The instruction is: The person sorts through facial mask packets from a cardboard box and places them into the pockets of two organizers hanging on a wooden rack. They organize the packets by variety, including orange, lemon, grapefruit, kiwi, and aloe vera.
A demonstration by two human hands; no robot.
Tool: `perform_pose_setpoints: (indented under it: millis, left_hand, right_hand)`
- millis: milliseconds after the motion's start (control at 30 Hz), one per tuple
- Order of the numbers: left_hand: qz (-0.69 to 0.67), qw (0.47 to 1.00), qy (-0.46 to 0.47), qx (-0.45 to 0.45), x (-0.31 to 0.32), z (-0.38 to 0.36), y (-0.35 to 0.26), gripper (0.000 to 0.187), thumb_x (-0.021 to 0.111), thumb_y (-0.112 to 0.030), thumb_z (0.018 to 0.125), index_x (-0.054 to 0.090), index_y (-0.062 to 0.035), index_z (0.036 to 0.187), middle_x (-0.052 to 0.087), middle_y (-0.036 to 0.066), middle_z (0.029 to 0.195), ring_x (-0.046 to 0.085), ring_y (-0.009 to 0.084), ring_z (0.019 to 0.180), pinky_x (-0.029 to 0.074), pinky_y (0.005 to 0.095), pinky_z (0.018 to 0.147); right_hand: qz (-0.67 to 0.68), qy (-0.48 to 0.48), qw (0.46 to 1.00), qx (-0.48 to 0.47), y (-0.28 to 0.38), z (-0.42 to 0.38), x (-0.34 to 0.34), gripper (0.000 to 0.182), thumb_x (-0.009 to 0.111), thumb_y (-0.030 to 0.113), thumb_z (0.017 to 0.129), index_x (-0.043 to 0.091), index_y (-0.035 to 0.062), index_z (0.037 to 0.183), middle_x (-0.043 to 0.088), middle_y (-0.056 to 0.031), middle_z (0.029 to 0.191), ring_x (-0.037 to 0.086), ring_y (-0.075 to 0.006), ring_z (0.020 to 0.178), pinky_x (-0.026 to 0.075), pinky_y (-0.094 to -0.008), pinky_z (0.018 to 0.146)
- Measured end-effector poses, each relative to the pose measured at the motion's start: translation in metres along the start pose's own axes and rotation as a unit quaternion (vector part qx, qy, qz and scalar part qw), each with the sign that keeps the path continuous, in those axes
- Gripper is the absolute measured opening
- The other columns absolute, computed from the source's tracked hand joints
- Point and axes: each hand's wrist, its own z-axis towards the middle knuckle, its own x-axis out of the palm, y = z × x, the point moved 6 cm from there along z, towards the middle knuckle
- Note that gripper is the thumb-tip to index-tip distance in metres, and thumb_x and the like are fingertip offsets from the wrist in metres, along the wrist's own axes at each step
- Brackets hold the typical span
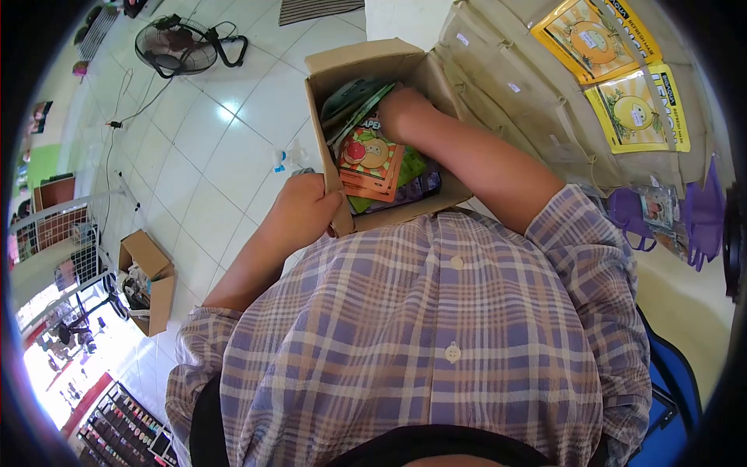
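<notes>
A cardboard box (443, 78) stands open against my body, holding a stack of flat face mask packets. An orange packet (367, 159) with a grapefruit picture lies on top, and green packets (412, 167) and dark purple ones (424, 187) show beneath it. More packets (354, 101) lean upright at the box's far left. My left hand (307, 204) is closed around the left wall of the box near its front corner. Inside the box, my right hand (401, 114) touches the packets at the upper right of the stack; its fingers are hidden among them.
A beige pocket hanger (513, 93) on the right holds orange (595, 39) and yellow mask packets (640, 113). Purple face masks (704, 210) hang below. A fan (177, 47) and another open carton (159, 300) stand on the tiled floor. A blue chair (665, 373) is at lower right.
</notes>
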Motion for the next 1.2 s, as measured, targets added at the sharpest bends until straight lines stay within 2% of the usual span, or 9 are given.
perform_pose_setpoints:
  millis: [133,367,433,533,600,800,967,1033,1200]
  left_hand:
    - [-0.021,1.0,-0.001,-0.023,-0.002,-0.002,-0.006,0.031,0.05,-0.013,0.088,0.062,0.0128,0.076,0.063,0.022,0.065,0.067,0.0292,0.057,0.054,0.0378,0.056]
    - [0.021,0.999,0.009,-0.032,-0.001,0.004,0.005,0.026,0.051,-0.013,0.089,0.064,0.0091,0.084,0.066,0.015,0.068,0.066,0.0207,0.057,0.053,0.0328,0.055]
    - [0.002,1.0,-0.01,-0.009,-0.002,0.007,0.009,0.033,0.052,-0.014,0.088,0.062,0.0137,0.075,0.062,0.024,0.064,0.067,0.0308,0.057,0.054,0.0389,0.055]
    - [0.001,1.0,-0.009,-0.017,-0.005,0.004,0.006,0.033,0.052,-0.015,0.088,0.062,0.0131,0.074,0.062,0.023,0.063,0.068,0.0309,0.059,0.054,0.039,0.056]
    - [0.039,0.999,-0.026,0.016,-0.005,0.005,0.012,0.032,0.052,-0.015,0.088,0.063,0.0122,0.075,0.063,0.023,0.064,0.068,0.0309,0.059,0.054,0.0392,0.056]
    - [0.009,1.0,-0.009,0.001,-0.007,0.001,0.006,0.029,0.052,-0.015,0.087,0.064,0.0095,0.077,0.064,0.022,0.065,0.068,0.0309,0.061,0.054,0.039,0.058]
    - [0.019,1.0,-0.009,0.015,-0.006,0.002,0.009,0.024,0.052,-0.012,0.09,0.064,0.0075,0.083,0.065,0.013,0.067,0.066,0.0209,0.059,0.053,0.0327,0.058]
    - [-0.002,1.0,-0.016,-0.014,-0.007,0.0,0.005,0.028,0.051,-0.015,0.087,0.063,0.0094,0.08,0.063,0.024,0.067,0.067,0.0341,0.063,0.054,0.0402,0.061]
    - [0.048,0.997,-0.051,0.032,-0.007,0.016,0.025,0.028,0.052,-0.016,0.086,0.064,0.0088,0.081,0.064,0.023,0.069,0.068,0.0323,0.066,0.054,0.0404,0.063]
  right_hand:
    - [-0.033,0.028,0.996,-0.078,0.011,0.0,-0.009,0.04,0.075,0.039,0.075,0.074,0.0056,0.096,0.069,-0.019,0.099,0.067,-0.0328,0.094,0.053,-0.0414,0.086]
    - [0.044,0.123,0.991,-0.023,0.004,-0.005,-0.019,0.034,0.076,0.027,0.07,0.074,0.0033,0.094,0.07,-0.0181,0.099,0.068,-0.0328,0.093,0.055,-0.0417,0.082]
    - [0.061,0.118,0.991,-0.018,0.002,-0.015,-0.024,0.029,0.072,0.019,0.07,0.074,0.0047,0.095,0.07,-0.0172,0.102,0.069,-0.0314,0.095,0.055,-0.0423,0.083]
    - [0.124,0.027,0.991,-0.043,0.009,-0.037,-0.034,0.023,0.071,0.018,0.071,0.073,0.0026,0.088,0.07,-0.018,0.097,0.068,-0.0338,0.09,0.055,-0.0434,0.081]
    - [0.122,-0.144,0.978,-0.093,0.023,-0.059,-0.041,0.016,0.068,0.015,0.073,0.07,0.0024,0.082,0.068,-0.0189,0.089,0.065,-0.0371,0.088,0.053,-0.046,0.079]
    - [0.322,-0.207,0.903,-0.197,0.065,-0.105,-0.042,0.031,0.059,0.0,0.075,0.06,0.0005,0.106,0.063,-0.0216,0.103,0.06,-0.0391,0.097,0.049,-0.0472,0.08]
    - [0.51,-0.149,0.833,-0.155,0.059,-0.099,-0.028,0.046,0.065,0.006,0.079,0.052,-0.0004,0.123,0.061,-0.0197,0.119,0.059,-0.0343,0.111,0.048,-0.0382,0.093]
    - [0.486,-0.047,0.863,-0.127,0.052,-0.069,0.019,0.049,0.068,0.008,0.079,0.054,0.001,0.125,0.061,-0.0195,0.12,0.06,-0.0313,0.112,0.049,-0.0364,0.093]
    - [0.439,0.079,0.895,0.017,0.025,-0.06,0.035,0.049,0.074,0.014,0.078,0.061,0.0047,0.124,0.066,-0.0186,0.117,0.065,-0.0265,0.105,0.051,-0.0341,0.089]
